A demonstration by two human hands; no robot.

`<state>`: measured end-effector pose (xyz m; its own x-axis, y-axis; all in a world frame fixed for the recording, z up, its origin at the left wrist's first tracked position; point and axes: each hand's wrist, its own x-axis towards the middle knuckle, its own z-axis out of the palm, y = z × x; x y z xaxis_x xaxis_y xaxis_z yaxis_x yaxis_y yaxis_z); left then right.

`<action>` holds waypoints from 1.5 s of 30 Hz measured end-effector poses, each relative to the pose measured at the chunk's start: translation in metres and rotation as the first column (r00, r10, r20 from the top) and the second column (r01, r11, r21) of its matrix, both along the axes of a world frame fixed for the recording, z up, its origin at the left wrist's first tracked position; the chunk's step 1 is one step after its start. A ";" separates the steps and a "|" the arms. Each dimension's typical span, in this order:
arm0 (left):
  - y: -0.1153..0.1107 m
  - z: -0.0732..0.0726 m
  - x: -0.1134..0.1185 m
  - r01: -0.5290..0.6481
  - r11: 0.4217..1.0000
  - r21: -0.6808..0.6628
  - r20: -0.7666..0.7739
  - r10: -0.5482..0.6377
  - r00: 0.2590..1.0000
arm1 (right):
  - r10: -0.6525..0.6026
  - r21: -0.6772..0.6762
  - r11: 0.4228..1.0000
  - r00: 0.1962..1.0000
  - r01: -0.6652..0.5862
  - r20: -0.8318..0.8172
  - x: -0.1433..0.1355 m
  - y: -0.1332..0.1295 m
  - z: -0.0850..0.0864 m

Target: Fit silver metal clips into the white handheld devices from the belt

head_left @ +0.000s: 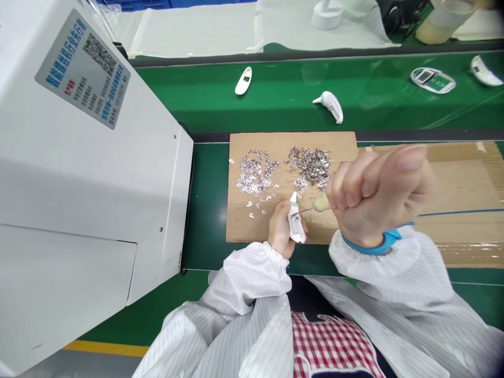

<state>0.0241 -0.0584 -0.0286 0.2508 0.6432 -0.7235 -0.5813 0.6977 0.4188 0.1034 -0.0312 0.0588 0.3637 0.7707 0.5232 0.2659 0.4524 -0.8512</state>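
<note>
My left hand [280, 230] is wrapped round a white plastic housing [296, 227], its hollow inside facing up and its narrow tip pointing away from me. My right hand [372, 191], a blue band at its wrist, is closed round the pale handle of a thin metal tool [322, 203]. The tool's shaft reaches left to the housing; its tip is too small to make out exactly. Beyond my hands, two piles of small metal pieces, a left pile [254, 176] and a right pile [313, 165], lie on a cardboard sheet [240, 226].
A large white machine [149, 157] stands on the left. On the green conveyor [283, 79] lie a white shell [243, 81], a curved white housing [331, 105], an oval part with a circuit board [433, 80] and another white part [485, 72]. More cardboard [464, 184] extends right.
</note>
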 end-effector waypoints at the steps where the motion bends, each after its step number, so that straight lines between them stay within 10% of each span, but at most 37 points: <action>1: 0.000 0.000 0.000 -0.001 1.000 -0.010 -0.001 0.001 1.000 | -0.003 -0.002 1.000 1.000 0.003 0.001 0.000 0.000 0.000; 13: -0.001 0.001 0.002 -0.002 1.000 -0.009 -0.008 0.002 1.000 | 0.182 0.125 0.978 0.973 -0.164 -0.145 -0.001 -0.002 0.000; 30: -0.001 -0.004 -0.001 0.000 0.999 0.053 0.005 0.000 1.000 | 0.018 -0.018 1.000 0.997 -0.020 -0.079 0.004 -0.002 0.006; 39: -0.002 -0.004 -0.001 0.019 1.000 0.012 -0.034 -0.019 0.999 | 0.148 -0.025 0.988 0.987 -0.150 -0.067 -0.002 -0.007 -0.006; 45: 0.029 0.028 -0.030 0.220 0.955 0.200 -0.077 -0.208 0.975 | -0.039 0.060 0.997 0.997 0.043 -0.072 0.067 0.051 -0.002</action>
